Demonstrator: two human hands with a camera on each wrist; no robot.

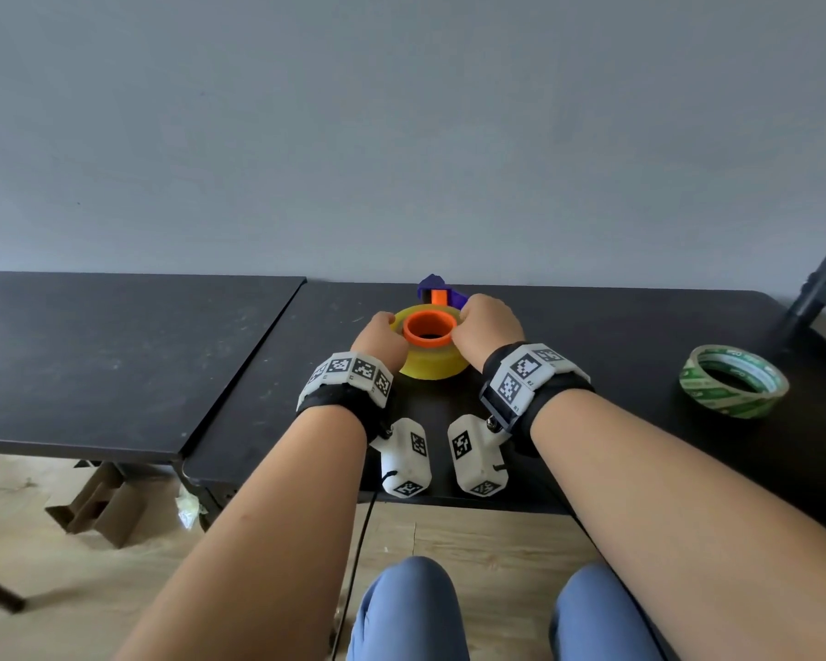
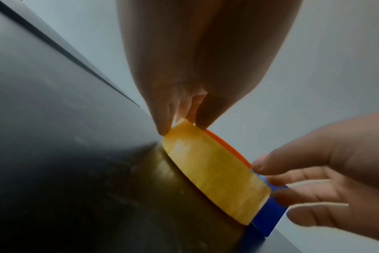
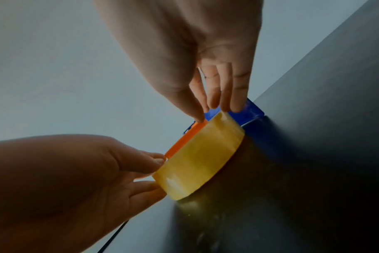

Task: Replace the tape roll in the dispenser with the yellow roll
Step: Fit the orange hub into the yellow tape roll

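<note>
While the translucent yellow tape roll (image 1: 432,362) lies flat around the orange plastic hub (image 1: 429,329) of the blue dispenser (image 1: 434,289) at table centre, axis vertical, left hand (image 1: 377,337) and right hand (image 1: 489,327) pinch its opposite sides, equally near; green roll (image 1: 734,380) sits well right.

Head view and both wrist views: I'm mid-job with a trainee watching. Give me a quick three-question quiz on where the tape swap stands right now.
1. True or false: the yellow roll sits around the orange hub of the blue dispenser.
2. Which roll lies alone at the right of the black table? A) green roll B) red roll C) clear roll
3. Fill in: the left hand and right hand both hold the ____ roll by its rim.

Key: 1 true; 2 A, the green roll; 3 yellow.
</note>
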